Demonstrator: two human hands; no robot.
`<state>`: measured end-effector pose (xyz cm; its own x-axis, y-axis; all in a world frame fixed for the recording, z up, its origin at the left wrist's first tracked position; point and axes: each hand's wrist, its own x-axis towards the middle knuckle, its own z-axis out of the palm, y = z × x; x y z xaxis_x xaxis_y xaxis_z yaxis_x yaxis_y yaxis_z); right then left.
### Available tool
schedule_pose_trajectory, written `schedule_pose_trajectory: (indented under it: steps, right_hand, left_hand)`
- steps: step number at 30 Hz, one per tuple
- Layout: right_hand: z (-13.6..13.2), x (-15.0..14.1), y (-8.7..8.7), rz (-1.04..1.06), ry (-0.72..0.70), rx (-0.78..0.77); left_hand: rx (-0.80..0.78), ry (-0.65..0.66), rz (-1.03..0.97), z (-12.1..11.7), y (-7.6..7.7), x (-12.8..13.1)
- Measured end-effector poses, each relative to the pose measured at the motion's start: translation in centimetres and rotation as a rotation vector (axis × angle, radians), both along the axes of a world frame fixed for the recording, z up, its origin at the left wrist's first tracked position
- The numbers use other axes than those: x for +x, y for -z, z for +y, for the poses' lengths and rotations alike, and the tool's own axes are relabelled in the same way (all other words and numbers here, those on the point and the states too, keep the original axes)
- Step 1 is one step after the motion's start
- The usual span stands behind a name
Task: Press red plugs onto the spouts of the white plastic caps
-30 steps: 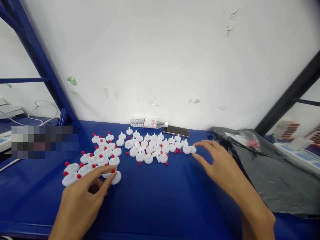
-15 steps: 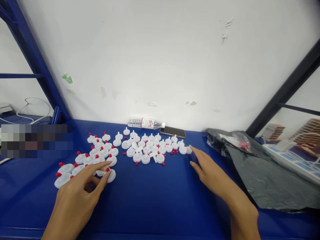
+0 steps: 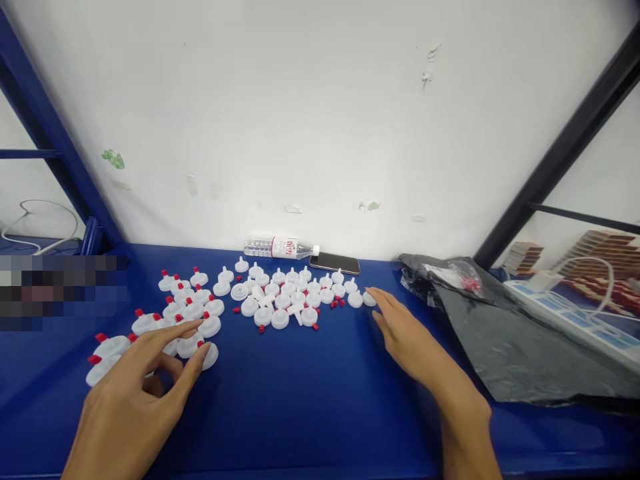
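A pale wall with scraps of tape stuck on it rises behind a blue tabletop. At the far left a blue metal post slants down to the table, and a white cable loops behind it; a blurred patch hides what lies just below. Next comes a group of white discs with red caps, most standing cap up. The left hand reaches over the near edge of this group, its thumb and index finger parted on either side of 1 red cap; whether the thumb touches that disc, I cannot tell. In the middle, uncapped white discs crowd together with small white strips and loose red caps among them. Behind them a clear bottle lies on its side, its cap beside a dark phone. The right hand is at the cluster's right end, thumb and fingers spread apart beside 1 outermost white disc; contact there is unclear. Farther right, a dark plastic bag bears a clear packet with red bits inside.
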<state>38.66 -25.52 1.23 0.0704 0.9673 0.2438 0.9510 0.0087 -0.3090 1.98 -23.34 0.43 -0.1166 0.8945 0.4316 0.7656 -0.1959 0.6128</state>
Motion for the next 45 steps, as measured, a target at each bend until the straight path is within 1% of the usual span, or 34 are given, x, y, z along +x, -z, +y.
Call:
schedule_pose_trajectory:
  steps: [3, 6, 9, 11, 13, 16, 18, 20, 21, 22, 23, 25, 27, 28, 30, 32, 37, 45]
  right_hand:
    - [0.0, 0.2, -0.8, 0.0, 0.052, 0.051]
    - [0.3, 0.8, -1.0, 0.007, 0.084, 0.04]
    - [0.4, 0.8, -1.1, 0.084, 0.013, -0.001]
    - [0.2, -0.2, -1.5, 0.186, -0.078, -0.027]
    - [-0.3, -2.2, -2.3, 0.308, -0.189, -0.043]
    - [-1.2, -6.3, -3.9, 0.466, -0.372, -0.044]
    - [-1.6, -8.7, -4.6, 0.539, -0.494, -0.058]
    - [-1.8, -10.2, -4.8, 0.576, -0.565, -0.065]
    - [-1.7, -10.5, -4.7, 0.571, -0.567, -0.049]
    - [-1.5, -10.6, -4.6, 0.544, -0.535, -0.016]
    - [-1.2, -10.5, -4.3, 0.487, -0.475, 0.025]
    - [-0.7, -10.0, -3.7, 0.296, -0.29, 0.09]
    - [-0.2, -9.4, -3.2, 0.086, -0.105, 0.083]
    - [0.0, -9.3, -3.0, 0.005, -0.042, 0.06]
    - [0.2, -9.3, -2.6, -0.095, 0.023, 0.017]
    - [0.4, -9.6, -2.4, -0.152, 0.024, -0.015]
    - [0.5, -10.0, -2.0, -0.231, -0.036, -0.072]
    - [0.5, -9.9, -2.6, -0.17, -0.086, -0.132]
  left_hand:
    - [0.058, 0.013, -0.04, -0.3, -0.1, 0.0]
    - [0.14, 0.026, -0.08, -0.7, -0.2, 0.1]
    - [0.27, 0.041, -0.052, -1.1, -0.2, 0.3]
    - [0.334, 0.093, 0.007, -1.6, 0.0, 0.9]
    - [0.306, 0.2, 0.045, -2.1, 0.2, 2.2]
    - [0.16, 0.417, 0.065, -3.0, 0.4, 4.9]
    - [0.085, 0.533, 0.054, -3.2, 0.6, 6.5]
    - [0.037, 0.57, 0.003, -3.0, 0.8, 7.3]
    - [0.016, 0.556, -0.028, -2.8, 0.8, 7.4]
    - [-0.007, 0.524, -0.056, -2.7, 0.9, 7.4]
    - [-0.03, 0.489, -0.079, -2.5, 0.9, 7.2]
    - [-0.078, 0.437, -0.1, -2.4, 1.0, 6.8]
    - [-0.107, 0.431, -0.1, -2.4, 1.0, 6.5]
    - [-0.117, 0.436, -0.1, -2.5, 1.0, 6.4]
    - [-0.129, 0.445, -0.109, -2.7, 1.0, 6.5]
    - [-0.138, 0.444, -0.116, -2.8, 0.9, 6.7]
    - [-0.16, 0.444, -0.089, -2.6, 0.9, 6.8]
    - [-0.193, 0.461, -0.089, -2.6, 1.0, 6.7]
